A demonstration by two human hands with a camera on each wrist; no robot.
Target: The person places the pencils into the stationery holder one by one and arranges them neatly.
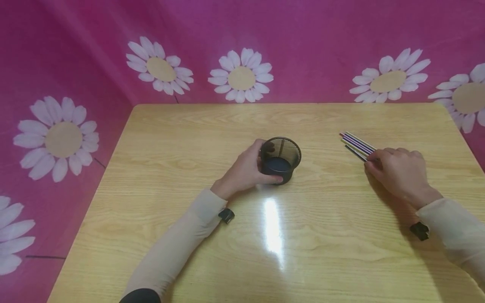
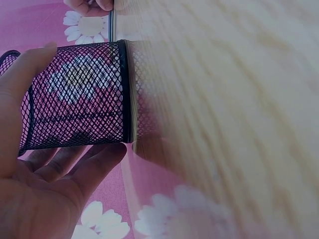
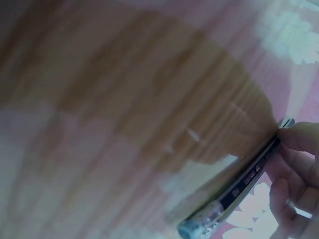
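Note:
My left hand (image 1: 244, 168) grips a black mesh pencil cup (image 1: 291, 153) from its left side, thumb across the near wall and fingers round the far side. The cup stands upright on the table, its open top facing up. In the left wrist view the cup's mesh wall (image 2: 79, 94) fills the space between thumb and fingers. Over to the right, several pencils (image 1: 360, 144) lie side by side on the table. My right hand (image 1: 401, 172) pinches a dark pencil (image 3: 244, 186) with pale lettering at the near end of this bunch; the fingers hide the other pencils' near ends.
The light wood table (image 1: 189, 139) reaches back to a pink cloth (image 1: 303, 42) with white daisies, which also hangs at the left. A bright reflection lies on the tabletop in front of the cup. Black clips (image 1: 226, 216) sit at both wrists.

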